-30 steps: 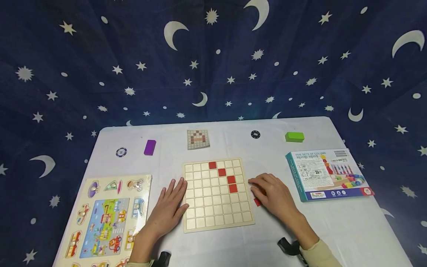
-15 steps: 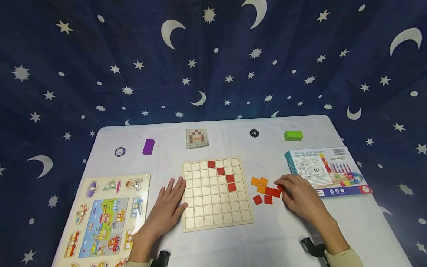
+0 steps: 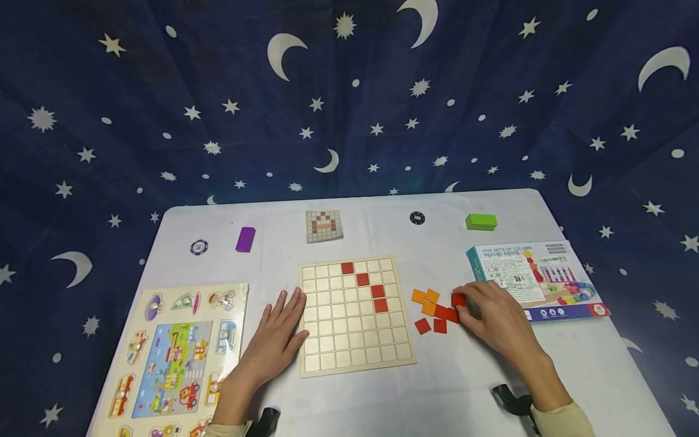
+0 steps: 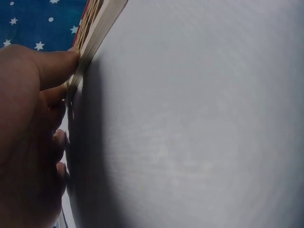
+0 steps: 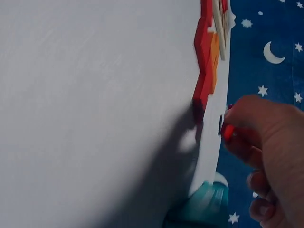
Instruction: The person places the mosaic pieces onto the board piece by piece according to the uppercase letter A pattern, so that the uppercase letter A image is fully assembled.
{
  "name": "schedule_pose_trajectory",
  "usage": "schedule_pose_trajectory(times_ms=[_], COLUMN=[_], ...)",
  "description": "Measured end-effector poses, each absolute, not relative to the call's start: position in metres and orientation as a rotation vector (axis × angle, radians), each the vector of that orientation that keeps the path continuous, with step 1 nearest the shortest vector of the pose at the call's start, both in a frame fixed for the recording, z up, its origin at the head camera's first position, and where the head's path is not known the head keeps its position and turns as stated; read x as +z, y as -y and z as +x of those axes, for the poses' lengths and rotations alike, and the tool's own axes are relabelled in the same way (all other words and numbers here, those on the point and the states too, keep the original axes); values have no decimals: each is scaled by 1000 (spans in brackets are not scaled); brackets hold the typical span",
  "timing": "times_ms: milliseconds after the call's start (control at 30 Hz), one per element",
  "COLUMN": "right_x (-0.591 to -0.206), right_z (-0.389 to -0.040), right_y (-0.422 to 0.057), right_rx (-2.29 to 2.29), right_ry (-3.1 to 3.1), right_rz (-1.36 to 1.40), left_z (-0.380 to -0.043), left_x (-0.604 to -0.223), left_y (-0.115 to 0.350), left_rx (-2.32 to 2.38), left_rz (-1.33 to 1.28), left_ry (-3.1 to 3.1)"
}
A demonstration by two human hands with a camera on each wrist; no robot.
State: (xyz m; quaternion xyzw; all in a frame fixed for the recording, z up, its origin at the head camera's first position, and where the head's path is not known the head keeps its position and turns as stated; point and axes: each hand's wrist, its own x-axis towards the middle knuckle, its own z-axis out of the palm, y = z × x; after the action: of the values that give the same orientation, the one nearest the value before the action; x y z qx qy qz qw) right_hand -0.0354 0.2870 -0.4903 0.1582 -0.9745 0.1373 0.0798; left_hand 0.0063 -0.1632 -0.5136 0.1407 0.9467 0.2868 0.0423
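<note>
Here we have the right hand (image 3: 494, 315), thumb and fingers drawn together on a red square tile (image 3: 459, 300) — it looks lifted just clear of the tabletop (image 3: 371, 406), right beside the loose red tiles (image 3: 439, 326) and orange tiles (image 3: 428, 309). Over on the other side, the left hand (image 3: 273, 340) lies flat, fingers extended, holding nothing, thumb and fingertips against the left edge of the grid board (image 3: 341, 328), where four seated red tiles (image 3: 363, 280) run down a slanting line.

What could bite us? That pinch looks small, so an off-centre grip could let the tile twist or drop. A low pass leftward could scatter the loose pieces — and a hard nudge from our left hand might skew the board and unseat tiles.
</note>
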Motion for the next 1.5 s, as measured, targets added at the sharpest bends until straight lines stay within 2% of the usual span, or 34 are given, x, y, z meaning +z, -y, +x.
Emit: schedule_pose_trajectory(times_ms=[433,633,1167,1300,1500], right_x=[-504,-508,-513,-510,-499], right_z=[-32,-30,-25,-25,-23], right_y=[-194,-175,-175,-195,-241], right_rx=[551,504,596,624,570], right_ry=[2727,2725,2719,2719,2814], right_rz=[854,910,906,844,560], left_z=[4,2,4,4,4], left_x=[-520,-519,-520,-519,-519], left_y=[165,162,164,163,165], left_rx=[926,900,928,906,883], left_rz=[440,399,416,386,369], left_ry=[-2891,-2842,-2875,-2836,-2832])
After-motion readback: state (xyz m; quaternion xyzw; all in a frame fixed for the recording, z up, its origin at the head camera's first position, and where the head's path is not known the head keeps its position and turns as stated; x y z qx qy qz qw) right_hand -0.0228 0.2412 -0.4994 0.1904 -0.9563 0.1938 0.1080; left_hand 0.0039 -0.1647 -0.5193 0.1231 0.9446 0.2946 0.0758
